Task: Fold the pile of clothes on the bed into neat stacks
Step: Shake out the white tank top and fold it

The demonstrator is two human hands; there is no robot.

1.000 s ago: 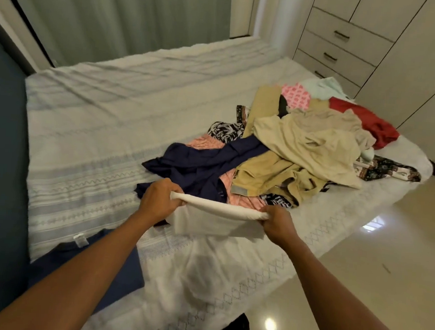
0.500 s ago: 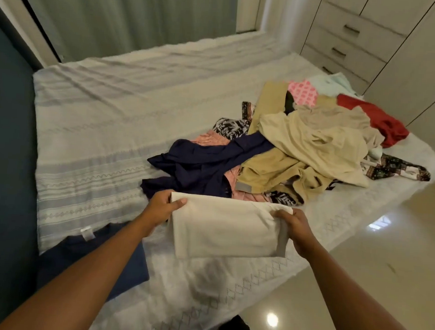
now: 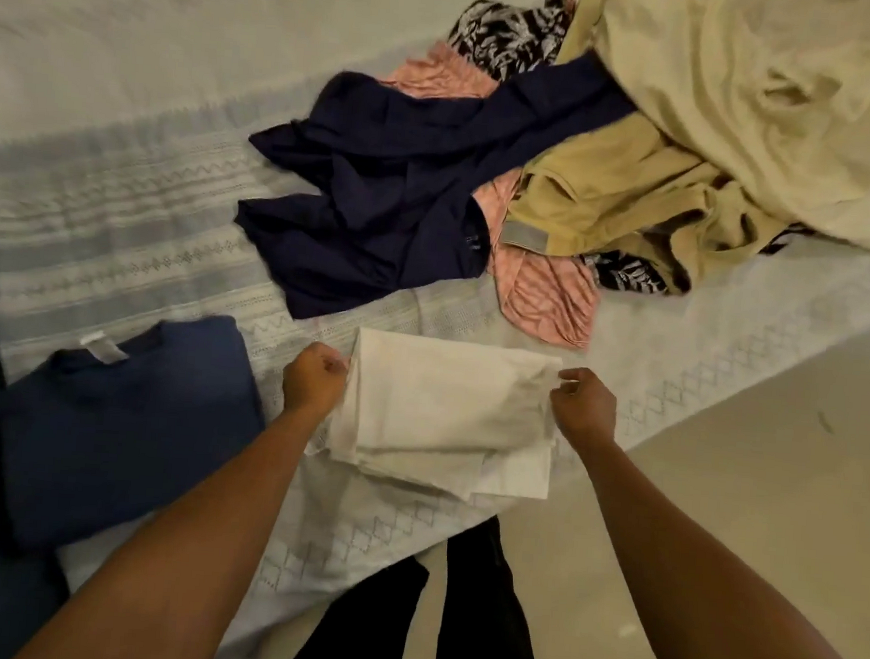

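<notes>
— Two corners held?
— Yes: left hand (image 3: pixel 316 380) and right hand (image 3: pixel 584 404), fingers clamped on the white garment (image 3: pixel 447 412), lower centre, on the bed (image 3: pixel 120 235)
— Next?
— I'd square the edges, smooth flat, then stack by the folded blue shirt (image 3: pixel 122 426), lower left

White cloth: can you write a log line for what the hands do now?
white cloth: folded, flat on bed | left hand: grips left edge | right hand: curled at right corner, grip unclear
</notes>
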